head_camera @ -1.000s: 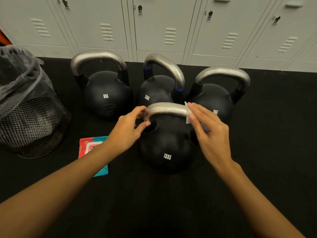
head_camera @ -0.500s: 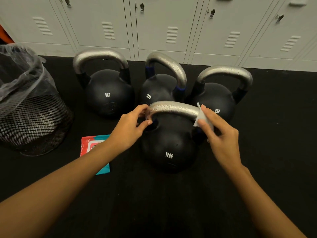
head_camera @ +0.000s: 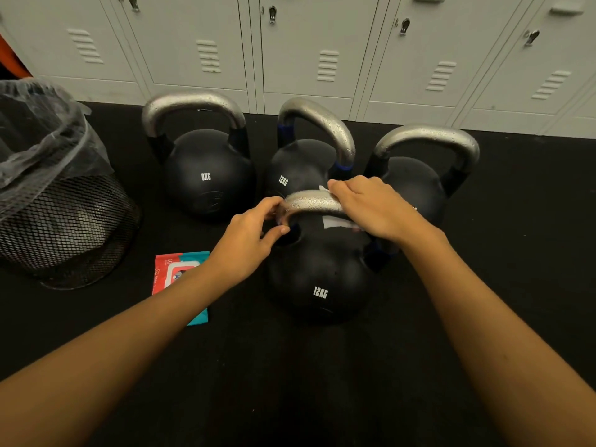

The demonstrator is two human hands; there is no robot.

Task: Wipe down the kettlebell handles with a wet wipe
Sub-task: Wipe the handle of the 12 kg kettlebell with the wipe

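Nearest kettlebell (head_camera: 319,279) on the floor (head_camera: 322,382), handle (head_camera: 309,203) running left-right | your right hand (head_camera: 371,208) fingers clench the wet wipe (head_camera: 335,221) around its right end | left hand (head_camera: 248,243) fingers pinch the left end | four kettlebells, three behind | one wipe pack (head_camera: 175,269), one mesh bin (head_camera: 54,201) to the left

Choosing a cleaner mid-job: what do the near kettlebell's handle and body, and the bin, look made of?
Handle: bare metal, probably steel, silvery and finely pitted with beads of moisture. Near kettlebell body: matte black coated, likely cast metal, with a printed 12KG. Bin: black wire mesh, lined with a thin clear plastic bag.
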